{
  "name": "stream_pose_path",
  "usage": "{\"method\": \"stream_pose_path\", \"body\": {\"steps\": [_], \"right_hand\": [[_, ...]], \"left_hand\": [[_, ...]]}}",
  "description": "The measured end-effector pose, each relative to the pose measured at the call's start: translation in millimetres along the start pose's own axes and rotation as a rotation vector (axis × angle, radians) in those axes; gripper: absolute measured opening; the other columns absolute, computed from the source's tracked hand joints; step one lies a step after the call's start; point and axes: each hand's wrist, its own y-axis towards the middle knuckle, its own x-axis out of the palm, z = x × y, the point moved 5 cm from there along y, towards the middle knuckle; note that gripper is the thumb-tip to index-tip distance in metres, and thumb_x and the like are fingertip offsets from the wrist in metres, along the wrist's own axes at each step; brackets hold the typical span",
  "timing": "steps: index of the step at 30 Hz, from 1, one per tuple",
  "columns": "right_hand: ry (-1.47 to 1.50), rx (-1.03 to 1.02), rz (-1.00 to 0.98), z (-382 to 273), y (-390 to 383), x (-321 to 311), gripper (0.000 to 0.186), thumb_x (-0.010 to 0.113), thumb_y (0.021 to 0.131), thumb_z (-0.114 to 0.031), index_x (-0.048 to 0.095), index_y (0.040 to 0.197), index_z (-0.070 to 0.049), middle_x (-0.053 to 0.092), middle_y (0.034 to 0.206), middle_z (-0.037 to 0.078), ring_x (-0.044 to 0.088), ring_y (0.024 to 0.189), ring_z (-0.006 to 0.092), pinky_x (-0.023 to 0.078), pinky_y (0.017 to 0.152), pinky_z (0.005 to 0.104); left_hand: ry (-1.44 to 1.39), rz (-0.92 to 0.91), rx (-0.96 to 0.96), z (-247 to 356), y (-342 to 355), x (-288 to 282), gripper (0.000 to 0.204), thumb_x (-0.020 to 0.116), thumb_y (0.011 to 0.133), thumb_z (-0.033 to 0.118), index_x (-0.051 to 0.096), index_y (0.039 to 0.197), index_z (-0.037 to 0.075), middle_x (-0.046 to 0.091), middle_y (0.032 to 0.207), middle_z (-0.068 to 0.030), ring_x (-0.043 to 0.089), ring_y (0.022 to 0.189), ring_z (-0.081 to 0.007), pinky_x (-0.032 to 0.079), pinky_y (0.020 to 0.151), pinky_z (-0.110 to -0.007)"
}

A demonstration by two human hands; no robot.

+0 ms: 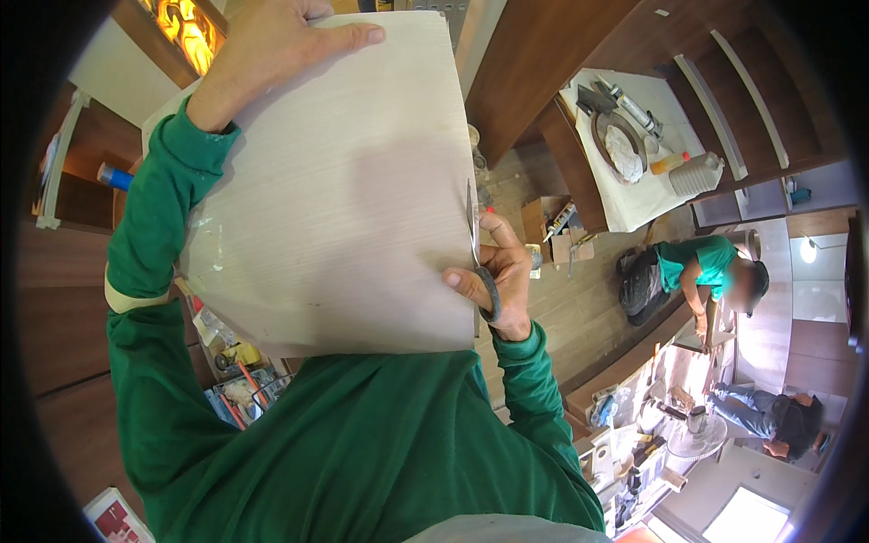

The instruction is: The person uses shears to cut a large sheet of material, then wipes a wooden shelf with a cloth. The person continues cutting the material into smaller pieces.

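A large pale wood-grain panel spreads out in front of my body, its near edge against my green shirt. My left hand rests at its far left part, thumb stretched flat over the surface. The other fingers of that hand are partly cut off by the picture's upper edge. Scissors with a dark handle are in my right hand, at the panel's right edge. Their narrow blades point away from me along that edge, and my right thumb lies near the panel's surface.
At the right, a white-covered table carries caulking guns, a bottle and a jug. An open cardboard box stands on the floor. A co-worker in green bends over a bench farther right; another person is beyond. Tools fill a box at left.
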Motion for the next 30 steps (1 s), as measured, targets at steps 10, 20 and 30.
{"method": "stream_pose_path", "body": {"steps": [10,20,30], "right_hand": [[-0.010,-0.110,-0.046,-21.8,8.2,-1.6,0.079,0.084,0.076,-0.005,0.034,0.137,0.000,0.072,0.091,0.018,0.068,0.079,0.0149,0.051,0.070,0.0245],[0.001,-0.055,0.003,-14.7,2.3,-1.1,0.084,0.085,0.074,-0.007,0.032,0.139,0.000,0.072,0.086,0.019,0.068,0.076,0.0160,0.052,0.067,0.0246],[0.026,-0.080,-0.002,-26.2,7.8,-5.4,0.084,0.084,0.076,-0.005,0.031,0.140,0.000,0.072,0.086,0.018,0.069,0.079,0.0162,0.051,0.068,0.0227]], "left_hand": [[0.083,-0.003,-0.052,14.9,-2.1,-11.3,0.039,0.076,0.084,0.041,0.076,0.089,0.003,0.067,0.063,-0.0025,0.059,0.051,-0.0064,0.046,0.050,-0.022],[0.068,0.034,0.014,19.6,-1.1,-8.1,0.038,0.076,0.085,0.040,0.075,0.086,0.001,0.067,0.063,-0.0029,0.059,0.052,-0.0064,0.046,0.050,-0.022],[-0.010,0.024,0.016,27.6,1.2,-7.2,0.037,0.078,0.084,0.036,0.074,0.083,0.000,0.063,0.058,-0.0007,0.054,0.049,-0.0047,0.040,0.046,-0.023]]}}
